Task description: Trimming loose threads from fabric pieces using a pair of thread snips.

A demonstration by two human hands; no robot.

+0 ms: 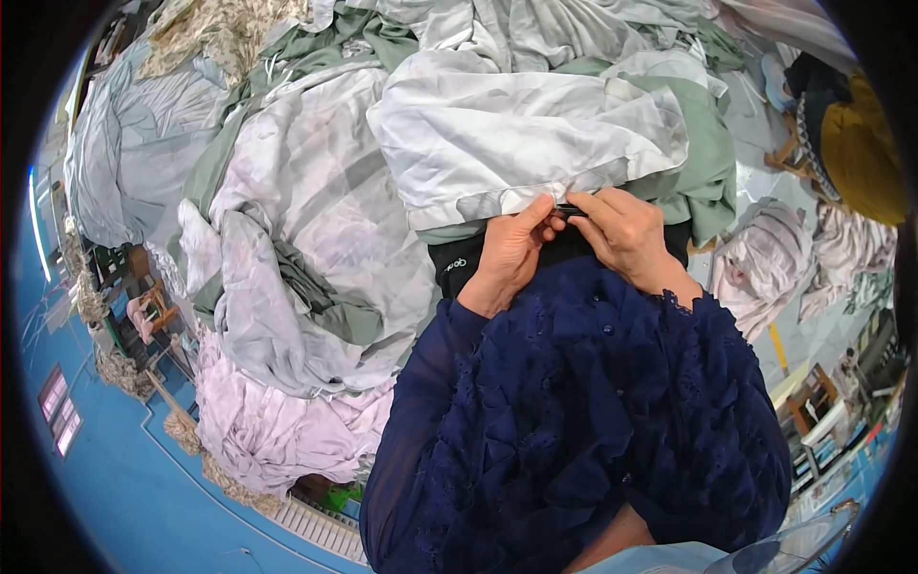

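A white and pale grey cloth [535,124] with a green border lies over my lap, its hemmed edge toward me. My left hand [512,249] pinches that edge between thumb and fingers. Close beside it, my right hand [622,234] is closed around a small, thin dark tool [570,209], its tip at the hem near my left fingertips. Most of the tool is hidden by the fingers, so its exact kind does not show. Black fabric [449,260] shows beneath the cloth on my lap.
Heaped white and green cloth [316,172] spreads to my left, with pale pink cloth [296,421] below it. More bundles [765,253] lie at the right, near a small wooden stool [813,397]. A blue floor [124,478] shows at the lower left. Someone in mustard clothing [865,143] is at the far right.
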